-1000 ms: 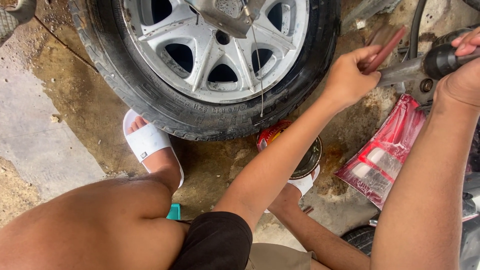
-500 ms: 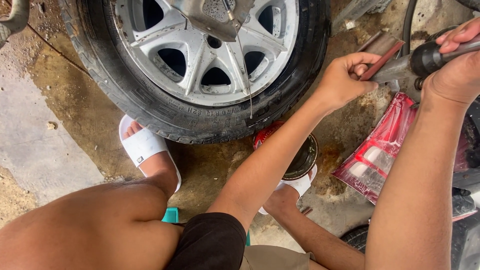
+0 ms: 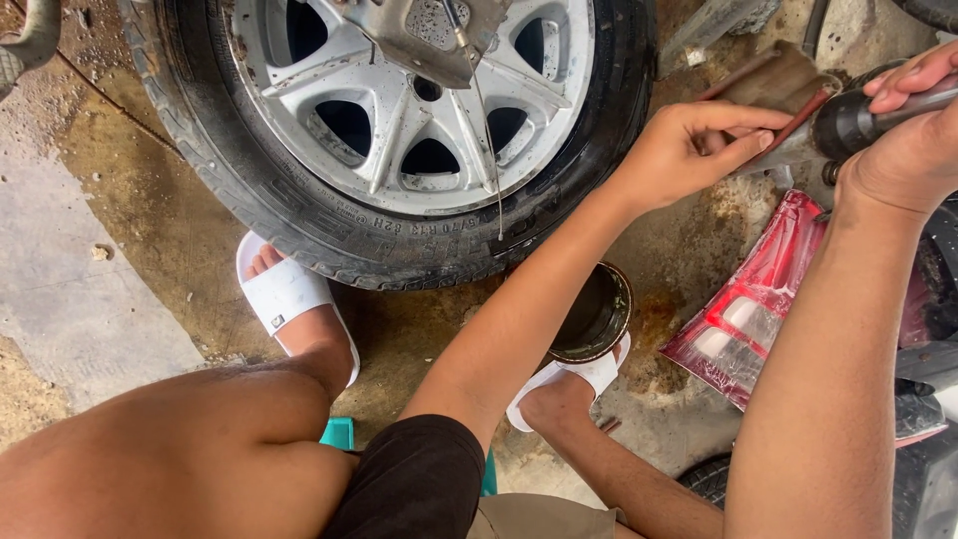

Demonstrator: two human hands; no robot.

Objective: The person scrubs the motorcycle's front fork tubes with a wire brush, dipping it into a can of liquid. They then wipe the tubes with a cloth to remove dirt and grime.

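Note:
My left hand reaches to the upper right and pinches a flat brown piece with a red edge, pressing it against a grey metal shaft. My right hand is closed around a dark cylindrical part joined to that shaft, fingers wrapped over its top. The two hands are close together, almost touching. What lies behind the right hand is hidden.
A car wheel with a silver alloy rim and black tyre lies at the top. A round tin with dark contents sits by my right sandal. A red tail light lies right. A teal stool is under me.
My left hand has closed in on the brown piece and the shaft, now pinching it beside the right hand. The view has shifted slightly, so the wheel sits further left.

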